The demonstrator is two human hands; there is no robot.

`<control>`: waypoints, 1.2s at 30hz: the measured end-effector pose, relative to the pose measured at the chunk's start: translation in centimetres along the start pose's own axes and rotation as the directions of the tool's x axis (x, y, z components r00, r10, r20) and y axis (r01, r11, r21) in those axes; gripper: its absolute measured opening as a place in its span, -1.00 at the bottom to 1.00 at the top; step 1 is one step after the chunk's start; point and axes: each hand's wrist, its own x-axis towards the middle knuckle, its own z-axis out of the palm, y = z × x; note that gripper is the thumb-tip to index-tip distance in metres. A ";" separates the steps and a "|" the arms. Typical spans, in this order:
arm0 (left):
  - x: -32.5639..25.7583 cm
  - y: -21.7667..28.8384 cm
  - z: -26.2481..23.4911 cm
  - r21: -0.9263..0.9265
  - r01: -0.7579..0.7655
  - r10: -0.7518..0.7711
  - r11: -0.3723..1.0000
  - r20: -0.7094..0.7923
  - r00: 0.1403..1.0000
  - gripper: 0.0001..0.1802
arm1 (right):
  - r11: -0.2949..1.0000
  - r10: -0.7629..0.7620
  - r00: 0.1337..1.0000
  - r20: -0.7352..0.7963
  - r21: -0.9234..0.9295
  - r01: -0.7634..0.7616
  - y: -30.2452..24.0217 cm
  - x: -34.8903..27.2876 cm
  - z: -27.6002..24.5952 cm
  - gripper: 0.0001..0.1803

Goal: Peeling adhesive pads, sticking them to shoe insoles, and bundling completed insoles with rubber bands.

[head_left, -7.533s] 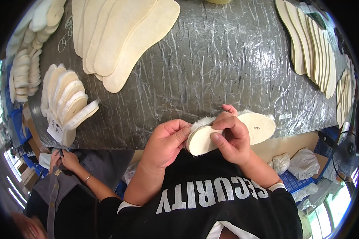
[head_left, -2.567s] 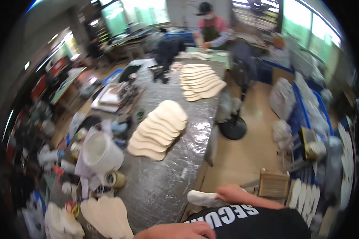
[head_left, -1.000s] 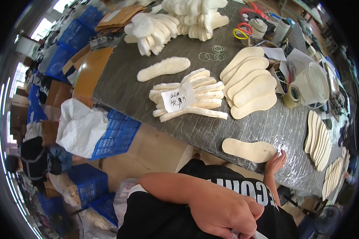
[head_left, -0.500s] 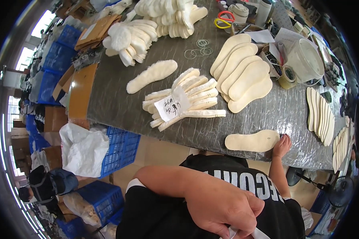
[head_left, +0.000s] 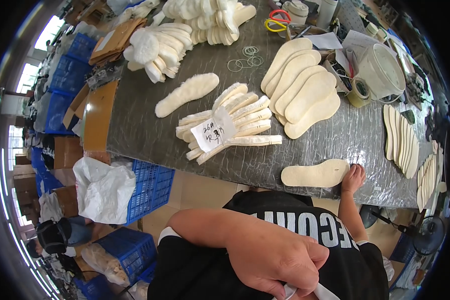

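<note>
My left hand (head_left: 285, 262) is bent across my chest, close to the camera. Its fingers are closed on a white strip (head_left: 327, 292) whose material I cannot make out. At the table's near edge my right hand (head_left: 353, 179) rests with curled fingers beside one end of a flat cream insole (head_left: 312, 174). A thin dark bit shows at those fingertips, too small to name. The insole bears a small dark mark near that end. Farther in lie a bundle of fleece insoles (head_left: 250, 117) with a handwritten paper label (head_left: 213, 131) and a single fluffy insole (head_left: 187, 95).
Cream insoles (head_left: 305, 92) are fanned out at the table's middle right, more (head_left: 401, 140) at far right. Fleece stacks (head_left: 160, 50), rubber bands (head_left: 246, 60), scissors (head_left: 277, 21) and a white bucket (head_left: 382, 72) stand farther back. Blue crates (head_left: 150, 187) are left of the table.
The view has shifted slightly, so the table things sit a little farther left and up. My left hand keeps its grip on the white strip; my right hand stays beside the insole.
</note>
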 end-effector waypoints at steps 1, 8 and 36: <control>-0.2 -0.1 0.0 -0.012 0.000 0.000 1.000 -0.002 1.000 -0.83 | 1.000 -0.007 1.000 -0.004 -0.004 0.007 0.0 0.0 0.0 -0.67; -0.4 -0.2 -0.2 -0.029 0.008 -0.008 1.000 0.003 1.000 -0.76 | 1.000 0.002 1.000 0.006 -0.027 -0.002 -0.7 -0.1 -0.6 -0.67; -0.6 0.4 -0.5 0.001 0.062 -0.062 0.998 0.001 0.998 -0.87 | 0.999 0.009 1.000 0.007 -0.048 -0.009 -0.3 0.0 -0.2 -0.68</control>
